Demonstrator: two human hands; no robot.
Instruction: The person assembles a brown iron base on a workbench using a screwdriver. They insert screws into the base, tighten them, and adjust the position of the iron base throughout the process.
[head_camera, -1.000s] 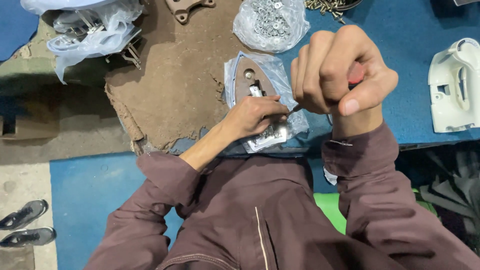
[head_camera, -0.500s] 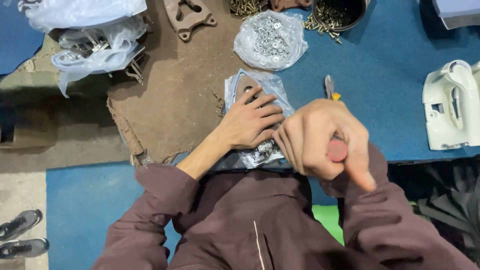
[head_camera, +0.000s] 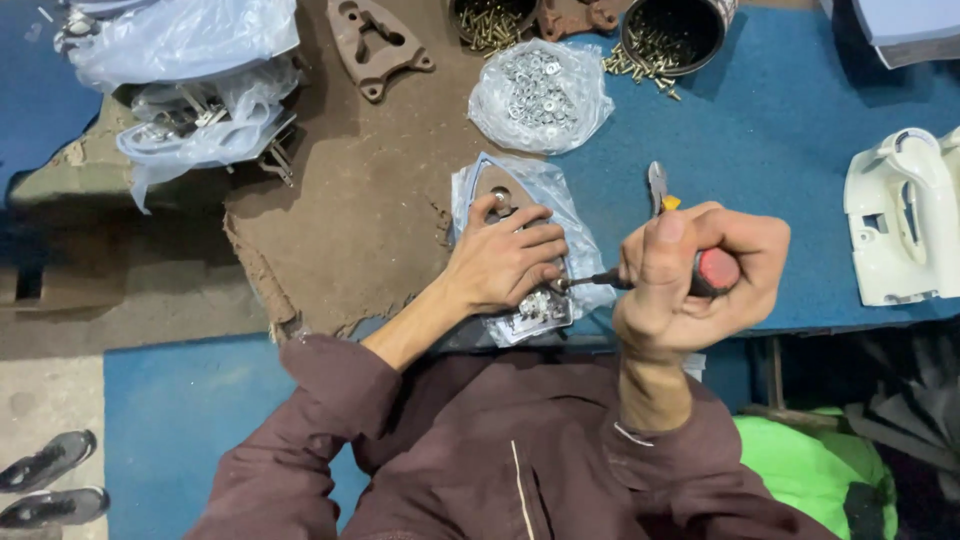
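Two hands: both busy, none free.
Right hand (head_camera: 690, 285): fist wrapped round red-handled screwdriver (head_camera: 650, 277); shaft lies level, tip pointing left.
Left hand (head_camera: 505, 262): flat, fingers spread, pinning bagged iron soleplate (head_camera: 515, 245) to surface (head_camera: 790, 170); nearer the tip.
Soleplate axis: runs away from the person, point far.
Beyond: bag of washers (head_camera: 540, 95), cup of screws (head_camera: 672, 30).

Two hands are at work: the left hand (head_camera: 505, 262) and the right hand (head_camera: 690, 275). One screwdriver (head_camera: 660, 277) sits in the right; one bagged iron soleplate (head_camera: 520, 250) lies under the left. Beyond the hands lie one bag of washers (head_camera: 540, 95), one bare brown soleplate (head_camera: 375, 45) and two screw tubs (head_camera: 672, 32). One white iron shell (head_camera: 905, 230) lies right of them, one pair of pliers (head_camera: 657, 187) just behind the right.
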